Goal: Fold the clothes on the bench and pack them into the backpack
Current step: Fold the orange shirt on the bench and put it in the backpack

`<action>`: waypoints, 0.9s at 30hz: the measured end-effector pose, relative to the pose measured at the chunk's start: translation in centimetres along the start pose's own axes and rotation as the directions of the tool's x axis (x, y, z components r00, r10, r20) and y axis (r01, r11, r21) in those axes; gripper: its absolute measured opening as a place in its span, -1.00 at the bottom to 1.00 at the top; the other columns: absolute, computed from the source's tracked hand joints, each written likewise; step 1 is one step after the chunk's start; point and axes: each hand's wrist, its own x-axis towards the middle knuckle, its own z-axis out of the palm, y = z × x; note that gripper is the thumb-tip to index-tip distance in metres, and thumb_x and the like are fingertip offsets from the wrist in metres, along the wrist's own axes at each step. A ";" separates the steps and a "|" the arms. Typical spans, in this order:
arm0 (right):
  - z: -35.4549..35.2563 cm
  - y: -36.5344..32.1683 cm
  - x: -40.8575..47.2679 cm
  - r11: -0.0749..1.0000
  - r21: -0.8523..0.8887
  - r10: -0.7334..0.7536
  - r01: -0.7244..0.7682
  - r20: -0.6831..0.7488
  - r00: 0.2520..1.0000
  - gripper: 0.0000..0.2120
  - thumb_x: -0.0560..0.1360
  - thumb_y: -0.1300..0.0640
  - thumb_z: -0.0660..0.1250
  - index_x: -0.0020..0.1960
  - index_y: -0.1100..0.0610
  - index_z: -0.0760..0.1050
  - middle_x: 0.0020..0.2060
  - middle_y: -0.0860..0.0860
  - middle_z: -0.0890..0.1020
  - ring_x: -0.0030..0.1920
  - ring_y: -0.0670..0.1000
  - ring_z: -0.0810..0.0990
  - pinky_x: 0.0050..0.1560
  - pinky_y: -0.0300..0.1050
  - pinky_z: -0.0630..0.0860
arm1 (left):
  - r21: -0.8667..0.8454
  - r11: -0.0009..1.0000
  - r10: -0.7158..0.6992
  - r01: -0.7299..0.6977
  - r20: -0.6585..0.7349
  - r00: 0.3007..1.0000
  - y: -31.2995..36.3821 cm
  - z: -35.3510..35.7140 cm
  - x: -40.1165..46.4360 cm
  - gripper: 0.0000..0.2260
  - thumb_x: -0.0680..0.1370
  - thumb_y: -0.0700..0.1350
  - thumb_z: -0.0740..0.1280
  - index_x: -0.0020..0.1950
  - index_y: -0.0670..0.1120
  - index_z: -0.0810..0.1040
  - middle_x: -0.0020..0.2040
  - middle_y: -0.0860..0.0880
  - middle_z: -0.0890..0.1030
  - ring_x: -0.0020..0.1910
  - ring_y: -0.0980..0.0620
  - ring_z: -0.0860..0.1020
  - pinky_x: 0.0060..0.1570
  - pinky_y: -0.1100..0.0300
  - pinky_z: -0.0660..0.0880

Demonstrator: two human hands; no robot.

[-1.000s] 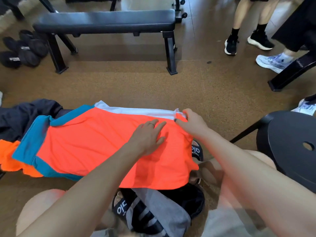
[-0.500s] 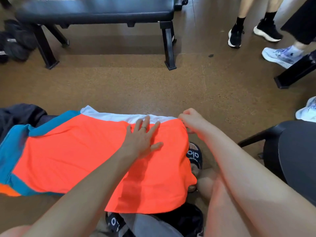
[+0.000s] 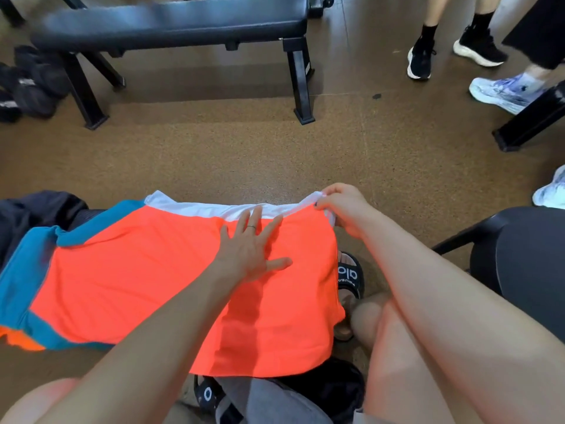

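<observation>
Right now the shirt [image 3: 171,280] lies spread flat across the desk in front of the person, w/ most of the desk hidden under it. It's bright orange, w/ teal bands at the left end and a white strip [image 3: 214,208] along the far edge. The fabric looks thin, smooth and slightly shiny, prob. a sports synthetic, w/ few creases.

The left hand [image 3: 249,246] rests palm down on the orange panel near the far edge, fingers straight and spread, ring showing; it seems to be pinning the cloth so it won't slide. The right hand [image 3: 342,203] pinches the far right corner where white meets orange, fingers curled on the hem, likely pulling it taut to square the edge before a fold. The hands are apart, both on the shirt.

Dark clothes [image 3: 33,215] sit bunched at the left end, touching the teal part. Below the near edge there's a grey and black soft thing, poss. the backpack [image 3: 275,399], but can't tell for sure. A sandal [image 3: 350,275] pokes out beside the right edge. Beyond, on the brown speckled floor [image 3: 275,154], stands a padded black bench [image 3: 171,29] w/ metal legs; other people's shoes [image 3: 420,61] are at far right.
</observation>
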 end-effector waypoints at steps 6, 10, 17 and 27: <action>-1.1 2.1 -3.7 0.952 -0.305 0.145 -0.041 0.325 0.935 -0.66 0.26 -0.06 0.50 -0.04 0.05 0.54 -0.23 0.05 0.54 -0.23 0.03 0.50 -0.29 -0.17 0.39 | 0.107 0.994 0.010 0.014 -0.218 0.976 1.0 0.1 -2.2 -0.27 0.55 0.40 0.00 0.63 0.05 0.11 0.58 -0.20 0.20 0.54 -0.21 0.20 0.43 -0.25 0.21; -1.6 4.1 -6.3 0.922 -0.383 0.213 -0.050 0.394 0.894 -0.68 0.30 0.03 0.53 -0.20 0.05 0.38 -0.45 -0.02 0.41 -0.44 -0.06 0.33 -0.38 -0.18 0.24 | 0.079 0.981 0.188 -0.175 -0.223 0.957 3.4 0.8 -6.1 -0.16 0.42 0.46 -0.07 0.53 -0.03 0.28 0.43 -0.19 0.37 0.36 -0.21 0.37 0.30 -0.07 0.36; -1.2 7.1 -11.2 0.939 -0.258 0.332 -0.229 0.494 0.803 -0.75 0.50 0.21 0.47 0.16 0.16 0.57 -0.08 0.08 0.73 -0.13 0.02 0.72 -0.17 -0.15 0.61 | 0.019 0.974 0.226 -0.226 -0.134 0.965 4.4 3.0 -8.8 -0.14 0.43 0.47 -0.14 0.55 -0.03 0.25 0.51 -0.12 0.31 0.45 -0.16 0.32 0.41 -0.05 0.30; -0.8 6.3 -15.9 0.953 0.138 0.151 -0.269 0.552 0.820 -0.80 0.61 0.19 0.31 0.19 0.20 0.59 0.02 0.12 0.72 -0.11 0.01 0.73 -0.18 -0.13 0.63 | -0.092 0.979 0.183 -0.184 -0.021 0.983 2.3 2.4 -10.0 -0.07 0.36 0.48 -0.23 0.64 0.04 0.08 0.65 -0.02 0.08 0.61 -0.03 0.06 0.53 -0.10 0.13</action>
